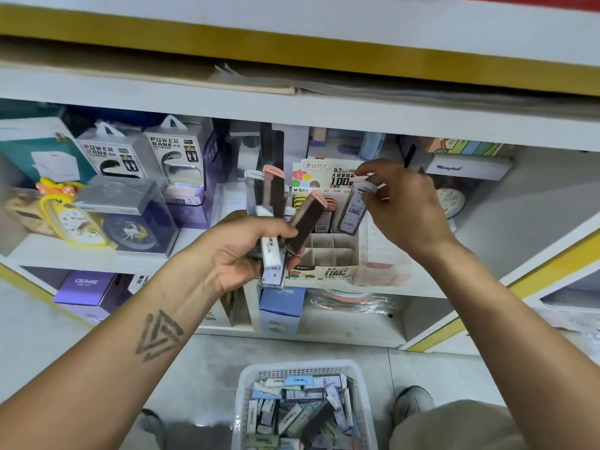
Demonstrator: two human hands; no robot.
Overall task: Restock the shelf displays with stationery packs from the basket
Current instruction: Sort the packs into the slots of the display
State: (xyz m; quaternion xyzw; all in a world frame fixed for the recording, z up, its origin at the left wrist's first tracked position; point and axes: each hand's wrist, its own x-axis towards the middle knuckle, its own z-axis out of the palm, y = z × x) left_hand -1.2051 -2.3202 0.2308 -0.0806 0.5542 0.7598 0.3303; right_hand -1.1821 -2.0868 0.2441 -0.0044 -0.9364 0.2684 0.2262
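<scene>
**Slim lead packs: light, stiff, slick — take them by the edges**

The shelf (324, 131) fills most of the view, a white unit with yellow trim, its middle tier crowded with boxed goods. Below it, on the floor, stands the white basket (246, 384), holding a loose heap of small flat stationery packs.

On the middle tier sits the cardboard display box (328, 251), divided into small open cells, several of them unfilled in the front rows. This looks to be the target for the packs in hand.

The left hand (240, 254) is curled around a fan of packs (279, 222), several long narrow cases held together near their lower ends, with pink and white tops splaying upward. The right hand (402, 206) pinches a single slim pack (354, 206) at its top end between thumb and fingertips, the pack hanging down over the back row of the display.

Judging by their shape, these cases are light and rigid, hard plastic shells with glossy faces (so likely slippery when stacked against each other). The bundle on the left could slide apart if the grip loosens. A single case is best held by its narrow sides or its cap end, as here, leaving the bottom free to drop upright into a cell. The contents are probably brittle, so setting down beats dropping.
</scene>
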